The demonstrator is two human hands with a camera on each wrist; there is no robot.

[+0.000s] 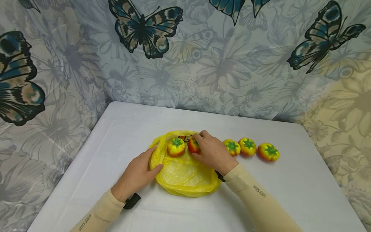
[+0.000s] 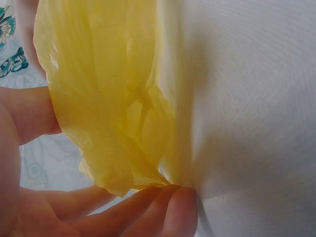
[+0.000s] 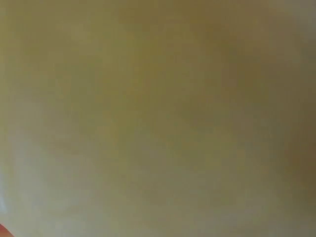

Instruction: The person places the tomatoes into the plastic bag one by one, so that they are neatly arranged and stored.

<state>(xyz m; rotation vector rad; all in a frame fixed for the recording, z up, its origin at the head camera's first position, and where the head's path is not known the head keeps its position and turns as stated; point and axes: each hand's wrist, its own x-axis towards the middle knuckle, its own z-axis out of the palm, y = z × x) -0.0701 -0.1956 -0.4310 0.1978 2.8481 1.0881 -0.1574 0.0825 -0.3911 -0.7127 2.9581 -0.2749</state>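
Note:
A yellow plastic bag point(image 1: 185, 188) lies spread with its mouth up on the white table. At its left edge my left hand point(image 1: 142, 172) holds the rim; the left wrist view shows the thumb behind the thin yellow plastic point(image 2: 98, 74) and the other fingers along its lower edge. Over the bag's right side, my right hand point(image 1: 210, 151) grips a red tomato point(image 1: 193, 146), partly covered by the fingers. Beside it in the bag sits a yellow-red tomato point(image 1: 175, 147) with a green star-shaped top. Blurred yellowish plastic fills the right wrist view.
Right of the bag, three more yellow-red tomatoes stand in a row: a near one point(image 1: 232, 147), a middle one point(image 1: 247, 147) and a far one point(image 1: 268, 152). The white tablecloth point(image 1: 130, 125) reaches back to a butterfly-patterned wall covering point(image 1: 203, 71).

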